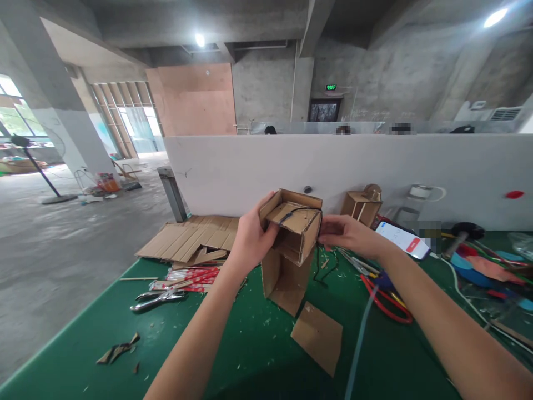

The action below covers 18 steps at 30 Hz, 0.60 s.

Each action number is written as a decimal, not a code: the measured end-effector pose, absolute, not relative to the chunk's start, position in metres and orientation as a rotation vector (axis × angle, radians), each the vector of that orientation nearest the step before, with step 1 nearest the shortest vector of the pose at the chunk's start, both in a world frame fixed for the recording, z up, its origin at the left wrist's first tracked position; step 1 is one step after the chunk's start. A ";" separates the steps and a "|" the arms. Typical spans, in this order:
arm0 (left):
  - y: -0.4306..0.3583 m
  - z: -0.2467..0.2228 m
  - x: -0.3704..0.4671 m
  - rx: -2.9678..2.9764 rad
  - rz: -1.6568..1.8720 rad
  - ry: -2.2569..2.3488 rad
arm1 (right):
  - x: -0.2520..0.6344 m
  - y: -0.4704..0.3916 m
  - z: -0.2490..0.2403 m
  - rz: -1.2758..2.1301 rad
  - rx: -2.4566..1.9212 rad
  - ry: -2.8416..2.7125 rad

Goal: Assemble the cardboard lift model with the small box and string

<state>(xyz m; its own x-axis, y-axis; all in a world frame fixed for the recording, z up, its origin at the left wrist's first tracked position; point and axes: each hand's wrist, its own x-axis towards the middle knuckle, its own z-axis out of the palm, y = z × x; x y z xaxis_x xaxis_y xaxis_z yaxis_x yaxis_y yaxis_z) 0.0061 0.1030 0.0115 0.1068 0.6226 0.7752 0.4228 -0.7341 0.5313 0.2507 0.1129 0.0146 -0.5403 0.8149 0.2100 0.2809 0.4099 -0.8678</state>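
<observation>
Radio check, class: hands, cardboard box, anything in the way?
Left hand grips cardboard box. Right hand at black cord. Loose cardboard piece lies nearer, not blocking.

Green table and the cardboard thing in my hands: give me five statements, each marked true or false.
1. The left hand holds an open brown cardboard box. True.
2. A thin black cord lies wholly on the green tabletop. False: the cord runs across the box's top and hangs down its side near the right hand.
3. A flat loose brown cardboard piece lies on the green tabletop. True.
4. The white-screened phone has gone dark. False: the phone's screen is lit.
5. The silver metal hand tool lies left of the box. True.
</observation>
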 end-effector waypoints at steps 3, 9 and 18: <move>0.102 0.011 0.007 2.189 1.665 1.043 | 0.262 0.115 0.023 1.000 -1.034 -1.846; 0.099 0.011 0.007 2.187 1.639 1.068 | 0.264 0.102 0.050 0.912 -0.737 -1.629; 0.099 0.012 0.007 2.184 1.667 1.049 | 0.245 0.086 0.041 0.568 -1.205 -2.193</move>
<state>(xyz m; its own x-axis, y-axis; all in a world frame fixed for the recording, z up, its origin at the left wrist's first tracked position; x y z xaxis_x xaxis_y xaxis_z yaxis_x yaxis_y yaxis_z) 0.0073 0.0994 0.0118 0.1117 0.6375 0.7624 0.4112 -0.7280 0.5485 0.2452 0.0858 0.0414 -0.4332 0.8586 0.2739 0.6179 0.5043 -0.6032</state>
